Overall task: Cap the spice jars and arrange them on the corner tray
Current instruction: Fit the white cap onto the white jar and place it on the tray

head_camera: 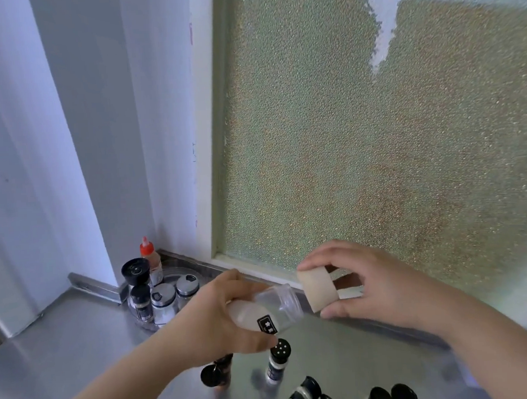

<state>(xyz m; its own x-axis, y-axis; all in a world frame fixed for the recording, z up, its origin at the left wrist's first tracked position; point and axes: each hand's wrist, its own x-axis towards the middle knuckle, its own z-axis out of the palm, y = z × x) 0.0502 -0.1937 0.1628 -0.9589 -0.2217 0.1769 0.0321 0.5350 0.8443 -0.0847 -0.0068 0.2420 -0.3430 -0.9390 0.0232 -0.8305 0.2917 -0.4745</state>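
The left hand [223,319] grips a clear jar [267,310] tilted toward the beige cap [317,288] pinched in the right hand [372,282], above the tabletop [80,349]. Misaligned threads could jam; tilting further could spill contents.

A clear jar [269,310] — uncapped, black label, tipped on its side above the counter — points its mouth at a beige cap [317,290] just beside it. More capped jars [162,299] stand on the corner tray [171,271].
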